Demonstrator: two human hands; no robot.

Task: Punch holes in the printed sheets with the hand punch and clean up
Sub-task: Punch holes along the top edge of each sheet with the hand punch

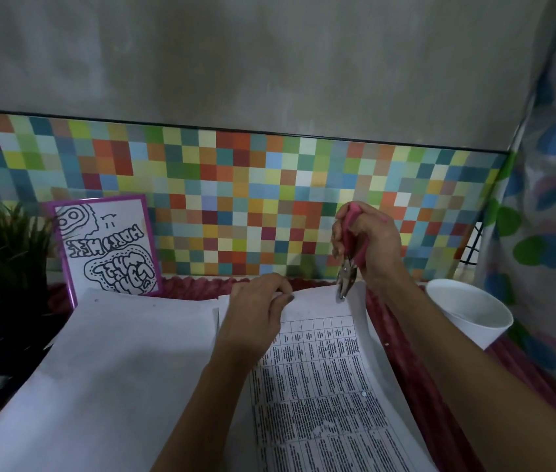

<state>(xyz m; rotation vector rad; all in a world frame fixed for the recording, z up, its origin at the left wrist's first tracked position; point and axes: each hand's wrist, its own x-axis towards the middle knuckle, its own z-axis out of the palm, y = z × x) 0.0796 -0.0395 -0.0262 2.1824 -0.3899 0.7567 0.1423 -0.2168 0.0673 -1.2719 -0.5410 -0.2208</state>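
1. Printed sheet [321,386], filled with a table of small text, was seen lying in the lower centre of the frame on a ribbed pink cloth [402,366].
2. The left hand [256,301] was laid over the upper left part of the printed sheet, with its fingers curled and the paper's top edge pinched between the fingertips.
3. The hand punch [350,257] was held in the centre right of the frame, above the sheet's upper right corner, with its pink handles upward and its metal head pointed down.
4. The tip of the punch was placed at the top edge of the paper; whether the paper sat between the jaws could not be told.
5. The right hand [368,240] was wrapped round the pink handles, with all fingers closed firmly about them.
6. A stack of blank white sheets [126,362] was spread just beside the printed sheet, at the lower left.
7. A white cup [467,311] was stood upright on the cloth at the right, apart from the paper.
8. A purple-framed drawing [109,247] was leaned against the multicoloured tiled strip [235,185] at the left, with a dark-leaved plant [4,253] beside it.
9. A small round white scrap [364,394] was seen on the lower right of the printed sheet.
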